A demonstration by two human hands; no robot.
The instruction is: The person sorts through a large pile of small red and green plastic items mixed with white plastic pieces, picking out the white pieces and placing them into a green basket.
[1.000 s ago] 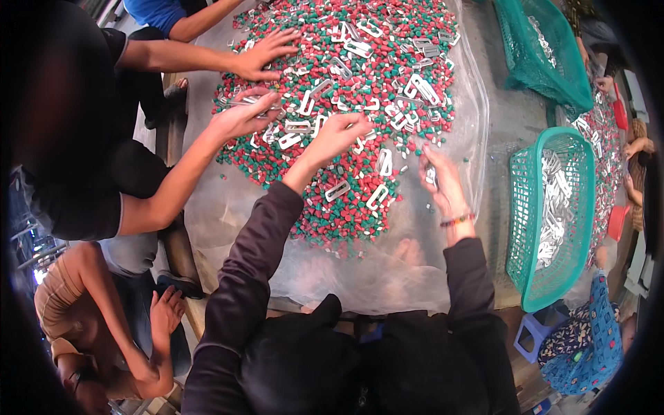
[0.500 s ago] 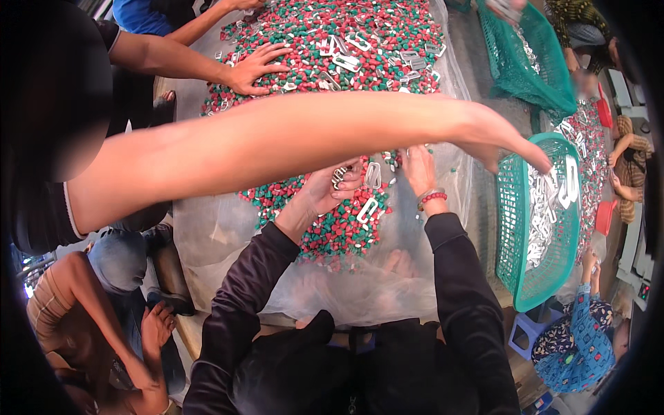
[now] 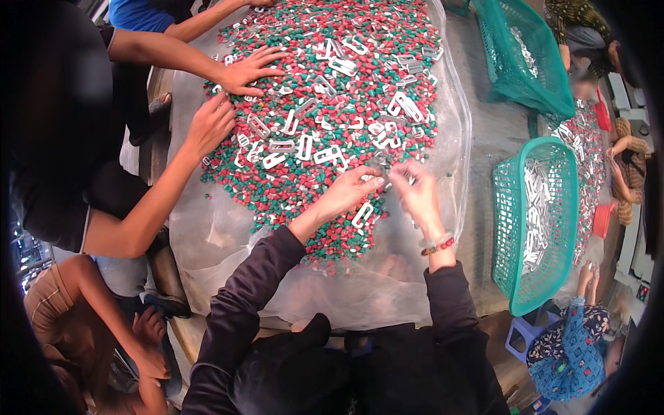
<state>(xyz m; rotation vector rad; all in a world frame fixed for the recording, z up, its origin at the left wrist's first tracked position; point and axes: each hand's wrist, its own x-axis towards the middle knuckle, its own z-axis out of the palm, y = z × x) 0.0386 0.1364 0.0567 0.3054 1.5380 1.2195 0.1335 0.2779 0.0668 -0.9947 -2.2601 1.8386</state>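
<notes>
A pile of small red, green and white pieces [image 3: 339, 238] is spread over a clear sheet [image 3: 449, 138] on the desk [image 3: 477, 162]. The left hand [image 3: 351, 189] is held above the near part of the pile, its fingers drawn close together. The right hand [image 3: 413, 190] is held just beside it at the pile's edge, blurred, with its fingers bent; whether anything is gripped by either hand cannot be told. A bracelet [image 3: 438, 247] is worn on the right wrist. A pale loop [image 3: 362, 215] is laid on the pile just below the left hand, and more flat loops [image 3: 329, 155] are scattered beyond it. Two hands of a co-worker [image 3: 252, 70] are placed at the pile's left side. To the right, metal pieces [image 3: 535, 218] are contained in a green basket [image 3: 503, 238].
</notes>
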